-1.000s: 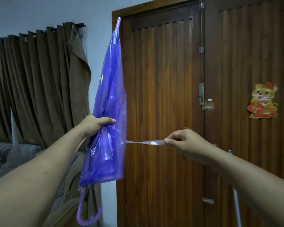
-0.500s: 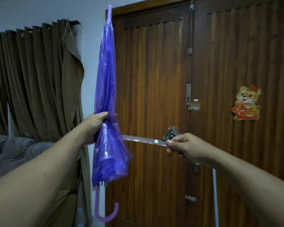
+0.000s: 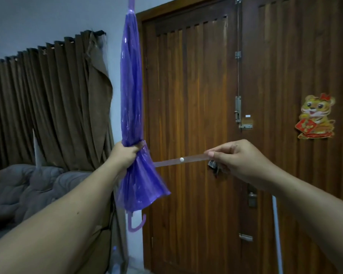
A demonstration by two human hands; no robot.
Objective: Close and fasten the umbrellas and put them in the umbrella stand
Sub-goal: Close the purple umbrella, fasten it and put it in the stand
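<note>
Your left hand (image 3: 125,155) clenches folded purple translucent plastic umbrella (image 3: 131,86), upright, tip up, hooked handle down; your right hand (image 3: 236,161) pinches its clear strap (image 3: 178,160), stretched sideways.

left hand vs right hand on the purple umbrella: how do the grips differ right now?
The left hand wraps its whole fist round the bunched canopy of the purple umbrella; the right hand only pinches the tip of the clear strap with its fingertips. The left hand holds the umbrella upright, handle down; the right hand pulls the strap out sideways, taut, away from the canopy. Both grip parts of the same umbrella.
</note>
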